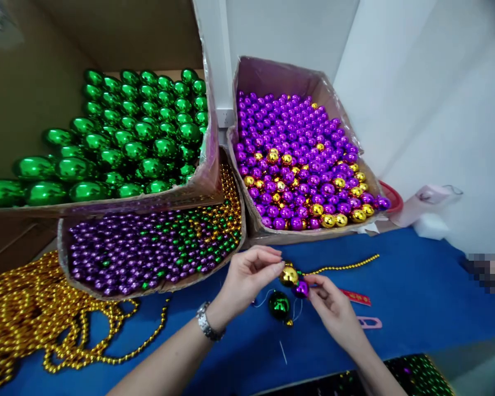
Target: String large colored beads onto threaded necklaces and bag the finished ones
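Note:
My left hand (247,278), with a watch on the wrist, pinches a shiny gold ball (289,275) over the blue table. My right hand (332,308) pinches a small purple ball (301,289) right beside the gold one. A green ball (279,305) hangs just below them on a thin thread. A strand of small gold beads (346,267) runs from the balls to the right across the blue tabletop (416,297).
Cardboard boxes stand behind: large green balls (127,132) at the left, purple and gold balls (297,159) at the right, mixed bead strands (148,247) in front. Gold bead strands (33,313) pile at the left. A red tag (357,297) and pink clip (370,322) lie right.

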A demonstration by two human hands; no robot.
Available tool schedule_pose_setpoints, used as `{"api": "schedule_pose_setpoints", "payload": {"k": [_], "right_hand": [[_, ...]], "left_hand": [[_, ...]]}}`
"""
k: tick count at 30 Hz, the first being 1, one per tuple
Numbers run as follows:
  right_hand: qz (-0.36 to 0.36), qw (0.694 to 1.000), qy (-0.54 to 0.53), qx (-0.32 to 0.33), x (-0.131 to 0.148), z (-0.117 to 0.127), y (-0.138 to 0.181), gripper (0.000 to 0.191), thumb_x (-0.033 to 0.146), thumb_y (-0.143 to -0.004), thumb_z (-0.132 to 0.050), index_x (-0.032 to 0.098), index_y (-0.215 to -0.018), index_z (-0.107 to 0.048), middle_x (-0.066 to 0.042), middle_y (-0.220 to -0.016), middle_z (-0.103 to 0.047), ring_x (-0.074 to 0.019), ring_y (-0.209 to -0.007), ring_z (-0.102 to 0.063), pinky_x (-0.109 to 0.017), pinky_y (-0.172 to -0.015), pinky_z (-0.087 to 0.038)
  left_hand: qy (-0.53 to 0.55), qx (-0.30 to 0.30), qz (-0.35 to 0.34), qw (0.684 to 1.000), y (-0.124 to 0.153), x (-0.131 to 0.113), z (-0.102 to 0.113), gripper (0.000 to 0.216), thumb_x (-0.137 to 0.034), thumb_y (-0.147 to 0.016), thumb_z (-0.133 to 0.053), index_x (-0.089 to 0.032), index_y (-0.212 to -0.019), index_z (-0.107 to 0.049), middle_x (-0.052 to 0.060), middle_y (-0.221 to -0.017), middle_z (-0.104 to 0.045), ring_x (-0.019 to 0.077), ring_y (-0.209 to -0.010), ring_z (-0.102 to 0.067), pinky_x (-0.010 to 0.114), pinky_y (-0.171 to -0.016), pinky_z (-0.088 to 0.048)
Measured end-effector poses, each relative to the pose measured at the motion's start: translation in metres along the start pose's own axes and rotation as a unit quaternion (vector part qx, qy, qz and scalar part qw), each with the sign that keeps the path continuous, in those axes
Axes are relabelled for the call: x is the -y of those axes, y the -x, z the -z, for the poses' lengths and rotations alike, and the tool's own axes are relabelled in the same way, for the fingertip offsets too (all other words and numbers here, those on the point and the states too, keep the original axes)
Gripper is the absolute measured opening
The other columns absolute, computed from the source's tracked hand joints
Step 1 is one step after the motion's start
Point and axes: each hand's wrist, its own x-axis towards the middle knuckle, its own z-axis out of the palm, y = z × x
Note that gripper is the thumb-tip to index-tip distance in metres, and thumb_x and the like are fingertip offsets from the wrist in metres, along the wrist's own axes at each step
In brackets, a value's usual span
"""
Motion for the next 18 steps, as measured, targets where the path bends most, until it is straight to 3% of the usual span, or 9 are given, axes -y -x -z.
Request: {"api": "schedule_pose_setpoints", "payload": {"k": [5, 11, 15, 18], "right_hand": [[0.021, 0.996, 0.066, 0.051, -0.01, 0.002, 0.012, 0.026, 0.019, -0.085, -0.047, 0.019, -0.109, -0.058, -0.005, -0.096, -0.067, -0.0165, -0.072, -0.064, -0.028, -0.067, -0.051], [0.033, 0.993, 0.109, 0.011, 0.001, 0.007, 0.013, 0.028, 0.023, -0.086, -0.047, 0.023, -0.109, -0.063, -0.007, -0.106, -0.064, -0.0199, -0.076, -0.064, -0.03, -0.066, -0.052], [0.052, 0.988, 0.14, -0.03, 0.032, -0.002, 0.01, 0.031, 0.026, -0.091, -0.045, 0.026, -0.118, -0.059, -0.007, -0.113, -0.062, -0.0212, -0.088, -0.064, -0.032, -0.079, -0.05], [0.103, 0.984, 0.143, -0.014, 0.054, -0.018, 0.004, 0.033, 0.026, -0.092, -0.045, 0.026, -0.122, -0.057, -0.007, -0.115, -0.062, -0.0226, -0.101, -0.06, -0.034, -0.089, -0.047]], "left_hand": [[0.004, 0.072, 0.038, 0.997, 0.008, 0.02, -0.017, 0.011, -0.024, -0.076, -0.068, -0.014, -0.077, -0.066, 0.008, -0.093, -0.064, 0.0165, -0.075, -0.064, 0.028, -0.066, -0.052], [-0.13, 0.081, -0.036, 0.987, 0.001, 0.009, -0.006, 0.009, -0.023, -0.077, -0.066, -0.015, -0.074, -0.068, 0.009, -0.097, -0.065, 0.0193, -0.089, -0.062, 0.029, -0.076, -0.049], [-0.108, 0.091, -0.05, 0.989, -0.006, -0.006, -0.001, 0.008, -0.022, -0.077, -0.066, -0.015, -0.074, -0.068, 0.007, -0.087, -0.065, 0.0174, -0.08, -0.062, 0.027, -0.071, -0.049], [-0.091, 0.087, -0.043, 0.991, -0.006, -0.016, -0.001, 0.009, -0.024, -0.077, -0.065, -0.016, -0.073, -0.068, 0.006, -0.085, -0.065, 0.0164, -0.075, -0.062, 0.026, -0.066, -0.05]]}}
